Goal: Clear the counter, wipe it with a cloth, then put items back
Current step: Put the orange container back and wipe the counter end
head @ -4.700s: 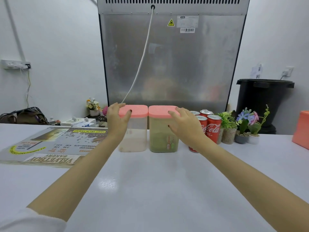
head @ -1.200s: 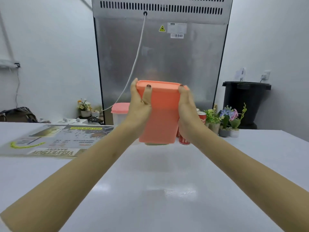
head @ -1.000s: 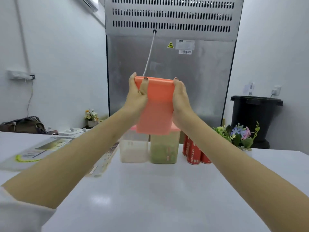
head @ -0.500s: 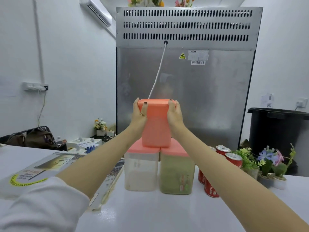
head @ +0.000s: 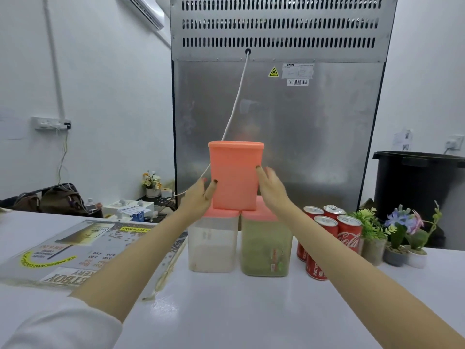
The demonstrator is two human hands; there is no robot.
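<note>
Orange container (head: 235, 176) stood upright, long axis vertical, atop two pink-lidded jars (head: 240, 244) at counter's far edge — left hand (head: 198, 197) and right hand (head: 273, 190) flanked lower sides, fingers spread, barely touching; both equally near.

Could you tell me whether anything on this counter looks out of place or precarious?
The orange container is perched on the two pink-lidded canisters, straddling the gap between them, so it may tip. The left hand and right hand flank its sides. The menu mat has a frayed, lifted edge. No spills show.
</note>
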